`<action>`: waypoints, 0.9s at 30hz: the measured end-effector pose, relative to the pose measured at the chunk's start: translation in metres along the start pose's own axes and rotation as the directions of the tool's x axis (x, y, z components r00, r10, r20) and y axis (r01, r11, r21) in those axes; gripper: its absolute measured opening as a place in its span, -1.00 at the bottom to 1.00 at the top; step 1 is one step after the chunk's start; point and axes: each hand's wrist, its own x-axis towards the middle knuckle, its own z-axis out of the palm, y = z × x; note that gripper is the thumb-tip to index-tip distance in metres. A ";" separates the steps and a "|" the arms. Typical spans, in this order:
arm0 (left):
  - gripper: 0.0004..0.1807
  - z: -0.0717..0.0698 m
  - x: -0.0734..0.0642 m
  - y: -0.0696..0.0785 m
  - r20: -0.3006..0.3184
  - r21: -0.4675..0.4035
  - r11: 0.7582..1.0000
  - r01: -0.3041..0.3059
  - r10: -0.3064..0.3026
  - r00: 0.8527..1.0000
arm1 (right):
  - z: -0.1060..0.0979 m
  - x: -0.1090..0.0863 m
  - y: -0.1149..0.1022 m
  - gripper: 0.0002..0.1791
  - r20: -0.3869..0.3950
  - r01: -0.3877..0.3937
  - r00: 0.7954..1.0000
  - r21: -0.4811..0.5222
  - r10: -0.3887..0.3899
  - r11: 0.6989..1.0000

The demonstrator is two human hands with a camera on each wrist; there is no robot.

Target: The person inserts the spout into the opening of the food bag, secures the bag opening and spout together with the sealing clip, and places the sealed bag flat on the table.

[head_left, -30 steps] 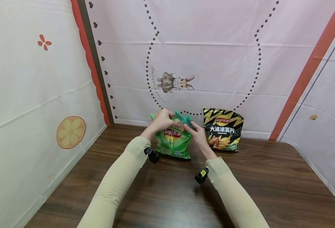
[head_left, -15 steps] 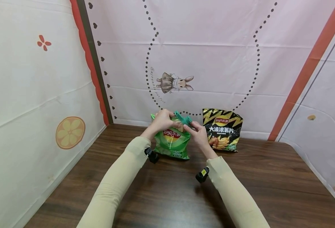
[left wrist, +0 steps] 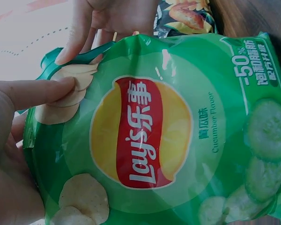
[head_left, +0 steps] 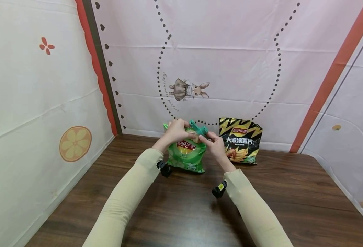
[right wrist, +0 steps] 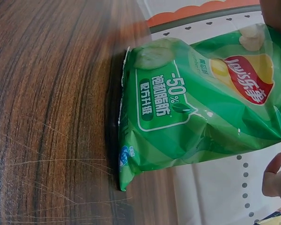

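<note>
Green Lay's bag [head_left: 187, 157], labelled Cucumber Flavor, stands upright on its lower edge just off center toward 6 o'clock, a person's two hands at its top. A pale printed fabric backdrop [head_left: 237, 68] rises behind it at 12 o'clock. A dark brown wood-grain bench [head_left: 181, 216] spreads below, reaching the fabric at the back and carrying the bag. Two cream sleeves stretch in over the wood, the left sleeve [head_left: 128, 195] from 7 o'clock and the right sleeve [head_left: 255, 206] from 5. A black-and-yellow Lay's bag [head_left: 241, 140] leans near the fabric, at about 2 o'clock from the green one. The left hand [head_left: 176, 132], at the green bag's 11 o'clock, pinches its upper edge, one digit pressed flat over the printed chips on the front. The right hand [head_left: 216, 147], at 2 o'clock, has its fingers pinching a teal clip [head_left: 201, 130]. Slanting from 10 toward 4 o'clock, the clip lies along the bag's top; whether it is fastened there cannot be told.
</note>
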 end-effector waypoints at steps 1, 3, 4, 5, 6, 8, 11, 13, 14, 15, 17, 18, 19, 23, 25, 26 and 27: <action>-0.74 0.000 0.000 0.001 0.003 0.009 1.000 -0.002 0.002 1.000 | 0.000 0.000 0.001 -0.57 -0.002 0.002 1.000 0.001 -0.002 1.000; -0.73 -0.002 -0.001 0.002 0.006 0.026 1.000 -0.013 0.012 1.000 | 0.000 0.000 0.001 -0.57 -0.001 0.005 1.000 0.001 -0.005 1.000; -0.72 -0.003 -0.001 0.002 0.008 0.025 1.000 -0.016 0.016 1.000 | 0.000 0.000 0.002 -0.57 0.002 0.005 1.000 0.002 -0.005 1.000; -0.70 -0.005 -0.002 0.003 0.010 0.023 1.000 -0.021 0.021 1.000 | -0.001 0.000 0.002 -0.57 0.003 0.002 1.000 0.003 -0.002 1.000; -0.68 -0.007 -0.002 0.003 0.010 0.024 0.999 -0.026 0.026 1.000 | -0.001 0.000 0.002 -0.58 0.002 -0.001 1.000 0.009 0.001 1.000; -0.65 -0.010 -0.002 0.002 0.012 -0.011 0.999 -0.033 0.034 0.999 | -0.001 0.000 0.003 -0.58 -0.005 -0.009 1.000 0.011 0.009 1.000; -0.63 -0.016 -0.002 0.001 0.011 -0.111 0.993 -0.047 0.048 0.999 | -0.002 -0.001 0.002 -0.58 -0.015 -0.023 1.000 0.015 0.023 1.000; -0.64 -0.020 -0.002 -0.001 0.011 -0.193 0.980 -0.052 0.055 0.998 | -0.001 -0.001 0.001 -0.58 -0.019 -0.021 1.000 0.015 0.021 1.000; -0.64 -0.023 -0.002 0.000 0.010 -0.228 0.972 -0.053 0.057 0.998 | -0.002 -0.001 0.001 -0.58 -0.016 -0.017 1.000 0.013 0.017 1.000; -0.65 -0.025 -0.002 0.000 0.008 -0.253 0.966 -0.054 0.058 0.998 | -0.002 -0.001 0.001 -0.58 -0.013 -0.013 1.000 0.009 0.013 1.000; -0.68 -0.029 -0.002 0.000 0.008 -0.283 0.957 -0.060 0.065 0.998 | -0.002 -0.001 0.001 -0.59 -0.011 -0.001 1.000 0.007 0.001 1.000; -0.68 -0.031 -0.002 0.001 0.014 -0.283 0.957 -0.057 0.064 0.998 | -0.002 -0.001 0.001 -0.59 -0.008 0.001 1.000 0.005 -0.001 1.000; -0.69 -0.032 -0.002 0.001 0.019 -0.278 0.959 -0.059 0.067 0.998 | -0.002 0.000 0.001 -0.59 -0.007 0.002 1.000 0.006 -0.002 1.000; -0.74 -0.035 0.000 0.004 0.039 -0.255 0.963 -0.083 0.096 0.995 | -0.003 -0.001 0.001 -0.59 0.000 -0.003 1.000 0.011 0.003 1.000; -0.75 -0.036 0.001 0.006 0.047 -0.239 0.967 -0.087 0.102 0.994 | -0.003 -0.001 0.000 -0.58 0.006 -0.009 1.000 0.007 0.009 1.000; -0.76 -0.035 0.001 0.006 0.051 -0.232 0.969 -0.087 0.102 0.993 | -0.003 -0.001 -0.001 -0.58 0.009 -0.012 1.000 0.005 0.012 1.000; -0.76 -0.036 0.001 0.006 0.055 -0.221 0.971 -0.086 0.101 0.993 | -0.003 -0.001 -0.001 -0.58 0.014 -0.015 1.000 0.008 0.015 1.000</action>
